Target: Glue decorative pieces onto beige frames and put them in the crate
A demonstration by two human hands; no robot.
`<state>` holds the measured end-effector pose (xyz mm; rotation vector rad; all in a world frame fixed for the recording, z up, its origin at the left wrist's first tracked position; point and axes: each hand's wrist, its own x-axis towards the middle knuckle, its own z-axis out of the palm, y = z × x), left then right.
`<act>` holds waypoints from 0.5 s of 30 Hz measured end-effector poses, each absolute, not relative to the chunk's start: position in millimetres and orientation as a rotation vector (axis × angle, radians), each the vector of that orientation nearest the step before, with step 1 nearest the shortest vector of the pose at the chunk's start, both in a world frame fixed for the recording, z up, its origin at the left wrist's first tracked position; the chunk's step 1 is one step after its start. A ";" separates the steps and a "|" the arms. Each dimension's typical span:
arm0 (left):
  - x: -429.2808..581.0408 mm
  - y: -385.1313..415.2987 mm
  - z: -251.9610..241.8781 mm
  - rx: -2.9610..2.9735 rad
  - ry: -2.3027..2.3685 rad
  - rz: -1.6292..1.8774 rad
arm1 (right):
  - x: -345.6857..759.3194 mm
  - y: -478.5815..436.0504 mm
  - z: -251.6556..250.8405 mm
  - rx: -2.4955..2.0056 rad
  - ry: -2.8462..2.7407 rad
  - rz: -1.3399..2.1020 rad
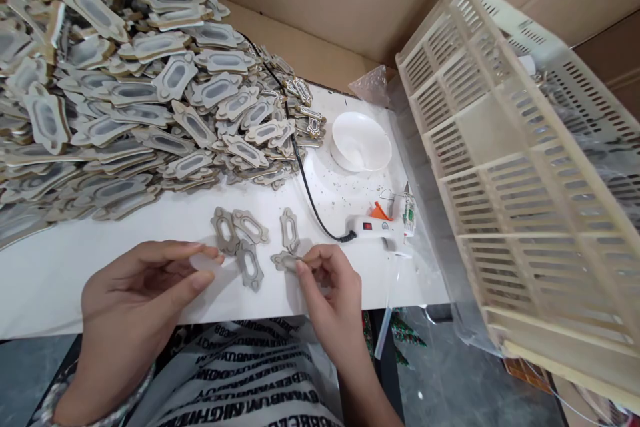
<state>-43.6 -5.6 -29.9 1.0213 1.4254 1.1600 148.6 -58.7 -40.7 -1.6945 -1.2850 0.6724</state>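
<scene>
My left hand (pixel 133 297) pinches a small translucent whitish piece (pixel 203 262) between thumb and fingertips, above the white table (pixel 55 280). With thumb and fingers, my right hand (pixel 334 290) grips one end of a small grey slotted plate (pixel 285 261) at the table. Close by lie more such plates: one grey slotted plate (pixel 289 230) stands alone just beyond the right hand's, and a cluster of three, including a lower plate (pixel 249 265), rests between my hands. Part of the held plate is hidden by my right fingers.
A tall heap of similar slotted plates (pixel 165 113) fills the left and back. A white bowl (pixel 360 141) stands behind a white glue gun (pixel 383 227), whose black cord (pixel 313 197) runs to the heap. At right leans a large cream plastic crate (pixel 500 147). Cardboard (pixel 320 0) walls the back.
</scene>
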 end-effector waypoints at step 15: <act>-43.1 2.0 -34.9 1.209 1.315 1.270 | 152.6 -46.5 -32.1 -1.878 -1.487 0.596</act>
